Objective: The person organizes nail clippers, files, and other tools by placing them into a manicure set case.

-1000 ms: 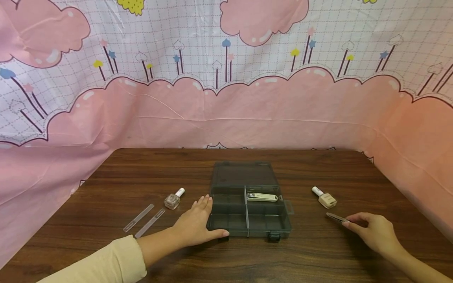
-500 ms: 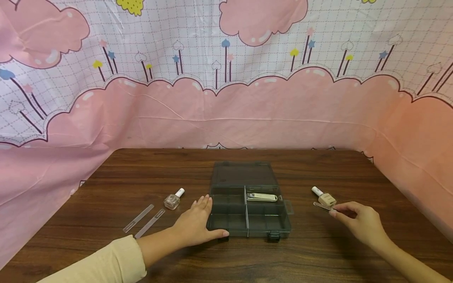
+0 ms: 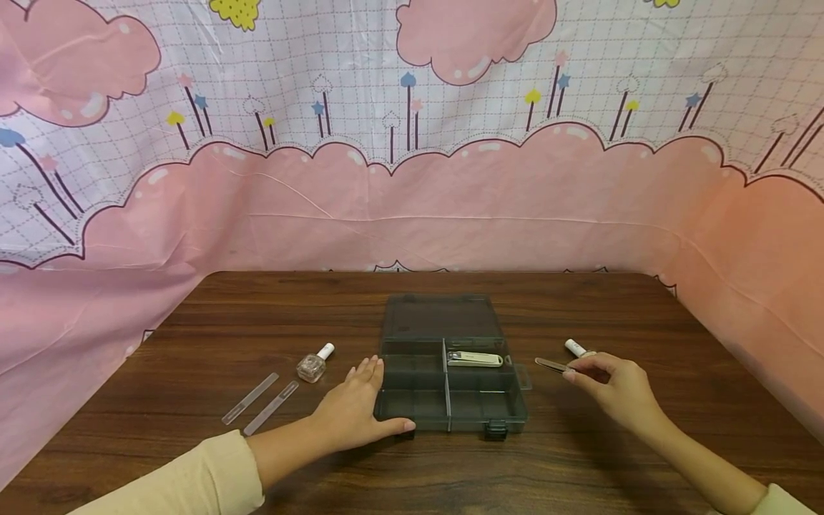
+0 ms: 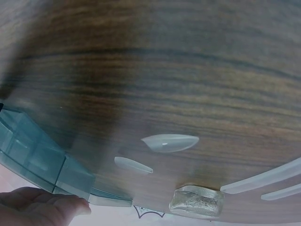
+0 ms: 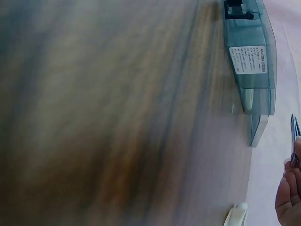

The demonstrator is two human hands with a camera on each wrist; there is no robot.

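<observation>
A dark see-through divided box (image 3: 417, 423) stands with its lid lying back at mid-table. My left hand (image 3: 350, 411) rests along its left wall with straight fingers, the thumb at the front edge. In the left wrist view, the fingers (image 4: 44, 207) are at the box's side. A nail clipper (image 3: 476, 359) lies in the back right compartment. To the right of the box, my right hand (image 3: 621, 390) pinches a slim silver tool (image 3: 550, 365) with two thin arms, like tweezers, its free end toward the box. In the right wrist view the tool (image 5: 294, 139) stands upright from the fingertips.
Behind my right hand, a nail polish bottle (image 3: 575, 348) is mostly hidden, its white cap showing. Another polish bottle (image 3: 312, 367) lies left of the box beside two flat translucent strips (image 3: 251, 398). A latch (image 3: 496, 429) projects at the box front. A patterned cloth (image 3: 399, 236) hangs behind the table.
My right hand has carried the slim silver tool leftward toward the box, passing in front of the right polish bottle and covering most of it. My left hand stays on the box.
</observation>
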